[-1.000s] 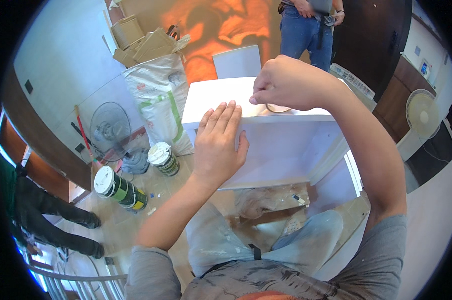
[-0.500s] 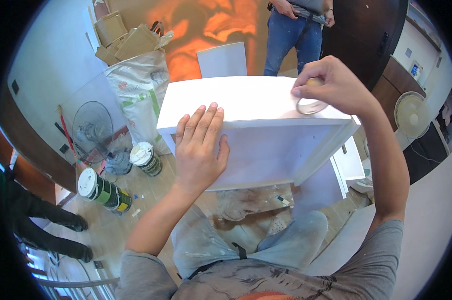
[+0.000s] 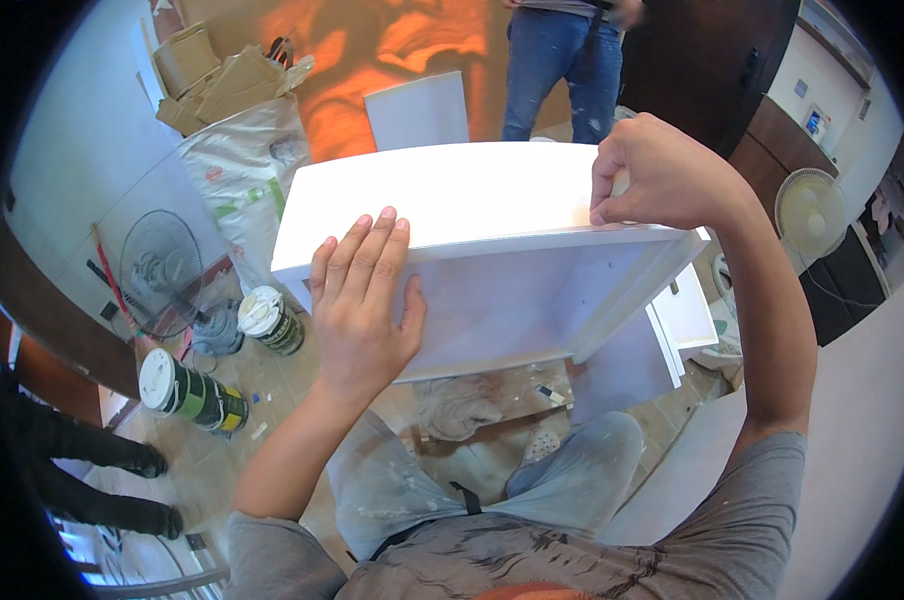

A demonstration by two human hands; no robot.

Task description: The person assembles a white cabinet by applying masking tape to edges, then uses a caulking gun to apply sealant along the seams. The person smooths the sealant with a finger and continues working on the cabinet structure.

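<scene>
In front of me stands a white box-shaped cabinet, its top panel bright and its open side toward me. My left hand lies with fingers spread over the cabinet's near top edge at the left, holding nothing. Near the right end of that edge, my right hand is closed, its fingertips pinched down at the panel. A roll of tape is mostly hidden behind its fingers; only a small tan patch shows.
Two lidded paint buckets and a fan stand at left, below a white sack and cardboard. Another person's jeans show beyond the cabinet. White panels lean at right, near another fan. Dark trouser legs show far left.
My right hand has turned and lowered its fingertips to the panel's near edge, so the tape roll's ring is now mostly hidden. My left hand stays on the edge; the view has shifted slightly.
</scene>
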